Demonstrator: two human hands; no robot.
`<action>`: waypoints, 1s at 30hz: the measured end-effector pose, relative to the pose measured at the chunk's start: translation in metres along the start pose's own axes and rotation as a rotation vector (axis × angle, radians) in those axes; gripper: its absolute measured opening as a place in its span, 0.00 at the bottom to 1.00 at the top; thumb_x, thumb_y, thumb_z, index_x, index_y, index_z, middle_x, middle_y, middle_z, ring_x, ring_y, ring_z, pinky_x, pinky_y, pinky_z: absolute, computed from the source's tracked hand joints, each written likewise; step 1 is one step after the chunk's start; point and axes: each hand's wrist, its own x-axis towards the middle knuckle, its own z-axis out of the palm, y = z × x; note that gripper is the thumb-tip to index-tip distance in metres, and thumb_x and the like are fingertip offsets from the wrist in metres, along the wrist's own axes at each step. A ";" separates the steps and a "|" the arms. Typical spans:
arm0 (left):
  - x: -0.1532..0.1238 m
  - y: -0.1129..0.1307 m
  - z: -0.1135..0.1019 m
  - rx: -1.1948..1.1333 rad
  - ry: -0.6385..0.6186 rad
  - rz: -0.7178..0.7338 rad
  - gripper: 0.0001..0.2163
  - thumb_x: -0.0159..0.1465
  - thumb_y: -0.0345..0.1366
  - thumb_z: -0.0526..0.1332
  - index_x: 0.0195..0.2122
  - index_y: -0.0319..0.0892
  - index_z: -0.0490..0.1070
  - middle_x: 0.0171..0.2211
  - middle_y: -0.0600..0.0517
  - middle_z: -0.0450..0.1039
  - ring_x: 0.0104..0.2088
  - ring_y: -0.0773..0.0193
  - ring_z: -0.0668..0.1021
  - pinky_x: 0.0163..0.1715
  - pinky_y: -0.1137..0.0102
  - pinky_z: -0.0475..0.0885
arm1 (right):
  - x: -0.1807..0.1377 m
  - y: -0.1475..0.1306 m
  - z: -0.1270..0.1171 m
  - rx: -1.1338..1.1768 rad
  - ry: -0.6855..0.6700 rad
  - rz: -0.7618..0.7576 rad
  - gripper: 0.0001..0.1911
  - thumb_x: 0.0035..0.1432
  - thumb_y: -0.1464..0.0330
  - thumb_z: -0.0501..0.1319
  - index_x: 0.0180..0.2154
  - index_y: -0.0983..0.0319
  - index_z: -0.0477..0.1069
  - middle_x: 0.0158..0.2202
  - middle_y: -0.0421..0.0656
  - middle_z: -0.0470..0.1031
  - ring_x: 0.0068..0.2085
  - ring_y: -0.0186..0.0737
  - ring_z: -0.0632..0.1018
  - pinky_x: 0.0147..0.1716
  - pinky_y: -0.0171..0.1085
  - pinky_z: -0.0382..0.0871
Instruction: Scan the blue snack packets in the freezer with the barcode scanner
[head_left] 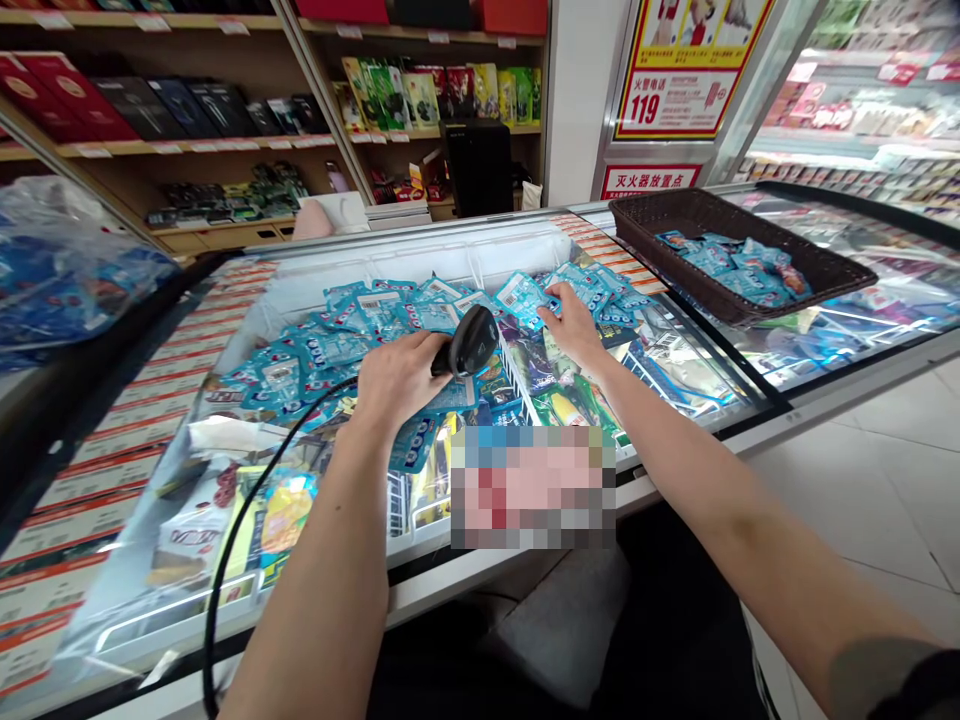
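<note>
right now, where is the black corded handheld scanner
The scanner is mid-frame in the head view, held in the left hand, over shiny blue packets.

along the back wall, wooden shelving (187,55) with white price tags (232,27) on its edges. on the left, red boxes (64,95) leaning back beside a row of dark boxes (150,108); lower down, small packs (232,200) in a jumble, too blurred to read, with a purple bottle (336,177) near the right end. in the next bay, bright pouches (420,95) upright in a row, mostly green, yellow and red, and before them a tall black unit (478,168). farther right, a yellow-edged poster (667,110) reading 119, just above a red sign (651,181) with white characters. at far right, a brightly lit display (870,100) of packaged goods and, below, pale floor tiles (862,480).
</note>
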 end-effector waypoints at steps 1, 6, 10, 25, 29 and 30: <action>0.000 0.000 0.000 -0.005 0.001 -0.009 0.17 0.61 0.43 0.54 0.50 0.46 0.70 0.44 0.48 0.76 0.44 0.51 0.77 0.34 0.65 0.65 | 0.000 0.000 0.000 0.009 0.001 -0.001 0.19 0.62 0.64 0.51 0.53 0.63 0.61 0.53 0.51 0.71 0.50 0.47 0.74 0.48 0.45 0.70; 0.000 0.002 -0.003 -0.018 -0.007 -0.030 0.18 0.62 0.43 0.54 0.51 0.45 0.70 0.44 0.47 0.76 0.45 0.52 0.77 0.34 0.66 0.65 | 0.000 -0.003 -0.002 -0.051 -0.030 0.009 0.18 0.64 0.64 0.49 0.53 0.63 0.59 0.54 0.52 0.71 0.52 0.46 0.74 0.48 0.43 0.70; 0.000 0.003 -0.004 -0.025 -0.014 -0.023 0.18 0.61 0.42 0.55 0.51 0.45 0.70 0.44 0.47 0.76 0.44 0.53 0.77 0.34 0.66 0.66 | -0.001 -0.005 -0.003 -0.085 -0.031 0.003 0.17 0.64 0.64 0.49 0.52 0.64 0.59 0.53 0.51 0.71 0.49 0.44 0.75 0.47 0.40 0.71; 0.000 0.003 -0.003 -0.028 -0.006 0.017 0.17 0.61 0.43 0.55 0.50 0.46 0.70 0.44 0.49 0.76 0.44 0.55 0.77 0.31 0.67 0.64 | -0.001 -0.002 0.000 -0.003 -0.007 0.026 0.19 0.63 0.61 0.51 0.52 0.62 0.60 0.52 0.51 0.72 0.43 0.47 0.77 0.47 0.46 0.70; 0.001 0.003 -0.001 -0.034 0.004 0.026 0.17 0.61 0.42 0.55 0.50 0.46 0.70 0.44 0.49 0.76 0.43 0.54 0.77 0.31 0.67 0.64 | -0.001 0.000 0.001 0.021 0.003 0.020 0.18 0.62 0.62 0.51 0.51 0.61 0.61 0.51 0.51 0.72 0.44 0.47 0.76 0.47 0.46 0.69; 0.001 0.002 0.000 -0.033 0.009 0.029 0.17 0.61 0.42 0.55 0.50 0.46 0.70 0.44 0.49 0.76 0.43 0.54 0.77 0.31 0.67 0.64 | 0.000 0.000 0.002 0.037 0.012 0.016 0.17 0.62 0.62 0.52 0.51 0.61 0.61 0.51 0.51 0.72 0.43 0.47 0.76 0.47 0.46 0.69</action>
